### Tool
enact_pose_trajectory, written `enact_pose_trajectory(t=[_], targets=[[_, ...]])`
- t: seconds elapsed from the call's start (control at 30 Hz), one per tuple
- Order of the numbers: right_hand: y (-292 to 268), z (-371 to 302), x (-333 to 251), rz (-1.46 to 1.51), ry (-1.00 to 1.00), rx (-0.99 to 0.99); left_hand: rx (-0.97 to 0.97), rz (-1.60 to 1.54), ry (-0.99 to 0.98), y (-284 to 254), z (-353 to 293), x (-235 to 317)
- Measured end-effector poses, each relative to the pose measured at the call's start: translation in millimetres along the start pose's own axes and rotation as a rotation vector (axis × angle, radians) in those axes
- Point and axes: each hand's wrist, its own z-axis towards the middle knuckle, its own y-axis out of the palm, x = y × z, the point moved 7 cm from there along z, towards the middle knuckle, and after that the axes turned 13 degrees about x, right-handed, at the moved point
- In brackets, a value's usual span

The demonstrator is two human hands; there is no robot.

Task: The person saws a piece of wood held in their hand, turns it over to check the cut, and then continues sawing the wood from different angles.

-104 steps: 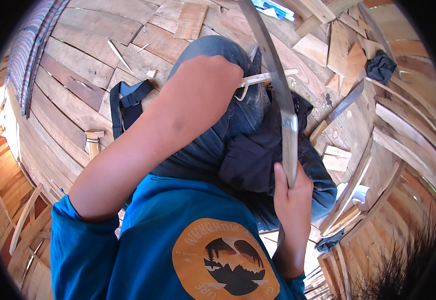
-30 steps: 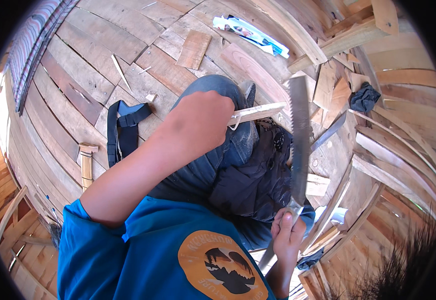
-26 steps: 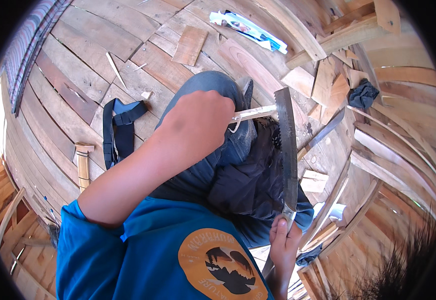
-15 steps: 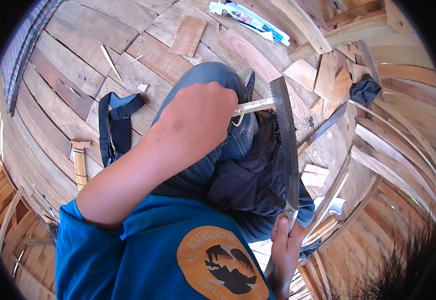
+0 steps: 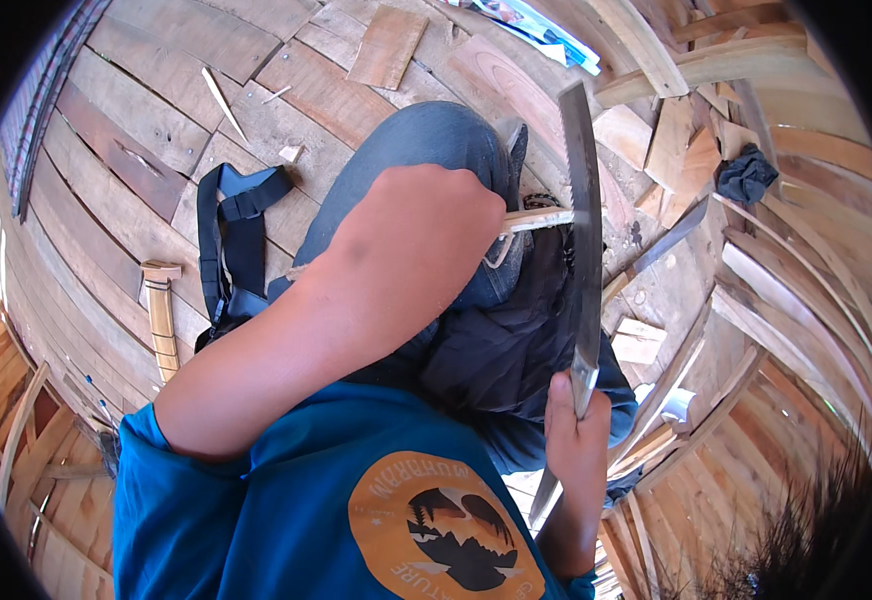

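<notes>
My left hand (image 5: 426, 225) is closed, its back turned up over my bent knee, around a thin pale wood strip (image 5: 541, 219). The strip's end sticks out to the right and meets the toothed edge of a long, dark saw blade (image 5: 584, 200), seen nearly edge-on. Lower right, my right hand (image 5: 578, 435) wraps the saw's grip, thumb lying along it near the base of the blade. A dark cloth (image 5: 486, 350) covers my lap beneath the saw. Most of the strip is hidden inside my left fist.
On the plank floor (image 5: 156, 90) left of my knee lie a black strap with buckle (image 5: 239, 245) and a wooden-handled tool (image 5: 161, 325). A long blade (image 5: 671, 240) rests at right, near wood offcuts (image 5: 638, 341) and a crumpled black cloth (image 5: 746, 175). Curved timbers (image 5: 641, 50) rise beyond.
My right hand has pushed the saw forward and up, so its tip sits farther away. My left hand with the strip has shifted slightly right in the picture.
</notes>
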Motion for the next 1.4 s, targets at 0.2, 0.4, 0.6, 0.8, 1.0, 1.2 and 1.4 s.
enact_pose_trajectory(t=[0.2, 0.4, 0.6, 0.8, 1.0, 1.2, 1.4], targets=[[22.7, 53.1, -22.6, 0.009, 0.097, 0.053, 0.020, 0.005, -0.032, 3.2, 1.4, -7.1], [-31.1, -14.9, -5.4, 0.088, 0.112, 0.193, -0.043, -0.014, -0.210, 3.9, 5.5, -31.0], [-27.2, -43.3, 23.7, 0.038, 0.245, 0.042, 0.034, -0.008, -0.161, 0.4, 5.9, -21.6], [-13.4, -33.2, 27.7, 0.029, 0.249, 0.046, 0.099, -0.044, -0.140, -0.7, 2.4, -25.4], [-4.3, -31.8, 29.3, 0.021, 0.246, 0.028, 0.096, -0.053, -0.141, 3.4, 2.0, -25.5], [12.0, -8.2, -2.0, -0.012, 0.115, 0.046, 0.075, -0.052, -0.061, 2.2, -2.3, -7.3], [33.3, 48.4, -28.1, 0.008, 0.056, 0.095, 0.075, -0.048, -0.053, 1.5, -2.5, -9.9]])
